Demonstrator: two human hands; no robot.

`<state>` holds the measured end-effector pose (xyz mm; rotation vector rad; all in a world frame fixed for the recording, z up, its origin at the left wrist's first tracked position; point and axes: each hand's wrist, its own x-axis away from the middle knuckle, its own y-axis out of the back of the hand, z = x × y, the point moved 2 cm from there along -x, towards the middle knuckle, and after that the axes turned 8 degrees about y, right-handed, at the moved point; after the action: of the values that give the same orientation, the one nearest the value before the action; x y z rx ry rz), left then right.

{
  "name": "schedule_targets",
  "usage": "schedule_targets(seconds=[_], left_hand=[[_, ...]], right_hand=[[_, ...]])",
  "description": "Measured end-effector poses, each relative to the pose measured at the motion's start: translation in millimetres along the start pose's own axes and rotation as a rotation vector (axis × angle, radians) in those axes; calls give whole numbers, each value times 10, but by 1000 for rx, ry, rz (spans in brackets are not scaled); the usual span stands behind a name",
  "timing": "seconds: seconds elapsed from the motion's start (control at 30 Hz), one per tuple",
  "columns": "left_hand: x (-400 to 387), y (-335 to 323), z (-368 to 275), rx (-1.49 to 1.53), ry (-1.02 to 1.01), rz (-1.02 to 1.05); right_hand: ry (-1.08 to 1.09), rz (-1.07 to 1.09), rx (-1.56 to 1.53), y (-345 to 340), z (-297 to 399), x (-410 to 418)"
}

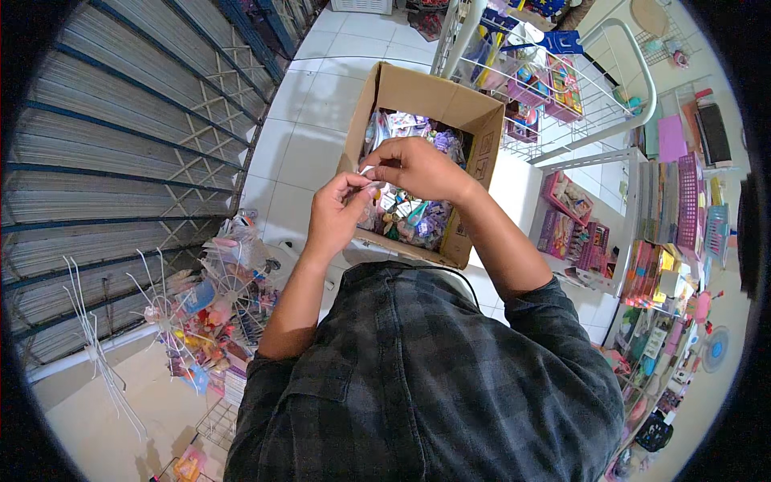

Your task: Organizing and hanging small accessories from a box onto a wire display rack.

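Over an open cardboard box (430, 90), my left hand (338, 211) and my right hand (415, 169) meet. Between their fingertips they pinch a small whitish item (372, 175), perhaps a bit of plastic or paper. Fingers cover most of it, so its exact kind is unclear. Below them, the box holds many small packaged trinkets (415, 220) in clear bags, some with white cards. Purple pieces (447, 141) show near its far right corner. My right forearm crosses above the box's right wall.
A white wire rack (593, 141) with baskets of goods stands at the right, beside shelves of books (656, 202). Along the left runs a metal folding gate (211, 120). A wire display stand (232, 295) hung with small goods is at lower left, over white floor tiles (289, 144).
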<state>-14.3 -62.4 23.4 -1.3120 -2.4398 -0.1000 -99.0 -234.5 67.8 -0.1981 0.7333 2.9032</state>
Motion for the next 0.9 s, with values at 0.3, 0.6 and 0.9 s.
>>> schedule_targets(seconds=[0.3, 0.6, 0.9], left_hand=[[112, 53, 96, -11, -182, -173], [163, 121, 67, 174, -97, -252], [198, 197, 121, 277, -81, -306]], right_hand=[[-336, 100, 189, -661, -1582, 205], [-55, 320, 834, -1229, -1891, 410], [-300, 200, 401, -537, -1449, 483]])
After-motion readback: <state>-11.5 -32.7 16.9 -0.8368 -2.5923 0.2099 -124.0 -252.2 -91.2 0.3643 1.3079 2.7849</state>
